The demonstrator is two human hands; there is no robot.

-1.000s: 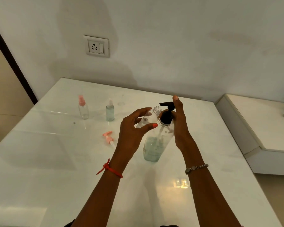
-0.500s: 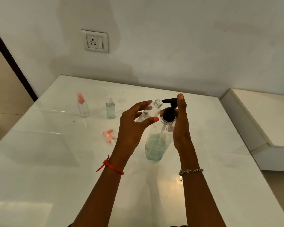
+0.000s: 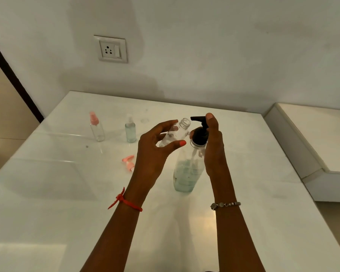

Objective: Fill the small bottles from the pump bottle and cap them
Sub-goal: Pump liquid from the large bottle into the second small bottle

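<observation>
on a glossy white table [image 3: 71,193] against a pale wall, the left hand [image 3: 155,152] pinches an uncapped small bottle [image 3: 176,134], tilted beside the black pump head [image 3: 199,130]. the right hand [image 3: 214,146] wraps the pump bottle [image 3: 186,173], forefinger on top. best to hold the mouth under the spout and press slowly.

White wall [image 3: 204,46] with socket [image 3: 110,49] behind glossy table [image 3: 47,193].
</observation>
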